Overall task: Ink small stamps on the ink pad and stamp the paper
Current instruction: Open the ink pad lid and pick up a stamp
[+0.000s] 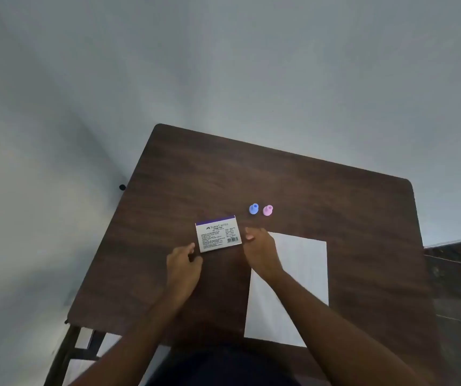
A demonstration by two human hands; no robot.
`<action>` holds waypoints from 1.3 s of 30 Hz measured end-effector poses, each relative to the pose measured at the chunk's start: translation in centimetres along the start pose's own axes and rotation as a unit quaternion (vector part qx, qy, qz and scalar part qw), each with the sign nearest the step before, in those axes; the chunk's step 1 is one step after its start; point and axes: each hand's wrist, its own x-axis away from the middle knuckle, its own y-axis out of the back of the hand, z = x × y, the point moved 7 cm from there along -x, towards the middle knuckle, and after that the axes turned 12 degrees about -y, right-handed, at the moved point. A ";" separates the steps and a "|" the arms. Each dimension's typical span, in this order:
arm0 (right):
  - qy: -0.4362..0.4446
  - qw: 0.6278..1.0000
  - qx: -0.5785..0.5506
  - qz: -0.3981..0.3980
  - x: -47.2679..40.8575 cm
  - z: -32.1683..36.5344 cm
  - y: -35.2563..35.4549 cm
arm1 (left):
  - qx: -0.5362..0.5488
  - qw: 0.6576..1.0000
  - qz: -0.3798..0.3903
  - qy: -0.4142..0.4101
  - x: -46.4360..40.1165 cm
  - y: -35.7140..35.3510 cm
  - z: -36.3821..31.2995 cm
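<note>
From the head camera I see both hands closing on the white cardboard stamp-pad box with a purple band (218,237), which lies flat on the dark wood-grain table (335,207) with its lid on. Its long axis runs left to right across my view, tilted a little. My left hand (183,267) sits just beside the box's near left corner, fingers loosely curled and holding nothing; whether a fingertip touches the edge I cannot tell. My right hand (260,252) hovers just off the box's right end, fingers half open, its grip empty too. So the box lies between the two hands, roughly equally near to each. The small blue plastic stamp (253,209) and the small pink plastic stamp (267,210) stand side by side farther away, beyond the right hand and apart from the box. The white sheet of paper (299,288) lies to the right, partly under my right forearm, with no marks that I can make out. I judge opening the box comes next, inking not yet begun.
</note>
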 end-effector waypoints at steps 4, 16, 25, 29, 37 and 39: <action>-0.082 0.996 -0.004 0.030 -0.7 -0.9 -1.2 | -0.068 0.998 0.015 0.005 0.3 -0.3 -0.3; -0.192 0.974 -0.107 0.051 -1.6 -3.0 -3.1 | -0.076 0.996 0.036 -0.021 0.9 -1.4 -0.9; -0.211 0.959 -0.180 0.058 -2.4 -2.6 -1.6 | 0.049 0.998 -0.031 0.010 1.1 0.0 -2.0; -0.176 0.959 -0.214 0.057 -3.2 -0.8 -0.3 | 0.056 0.997 -0.059 -0.013 0.1 1.2 -3.2; -0.132 0.974 -0.175 0.051 -7.0 2.2 0.4 | 0.153 0.987 -0.046 0.000 -4.2 2.2 -3.8; -0.128 0.974 -0.173 0.065 -7.7 2.9 0.4 | 0.188 0.981 -0.035 0.018 -5.4 1.9 -3.4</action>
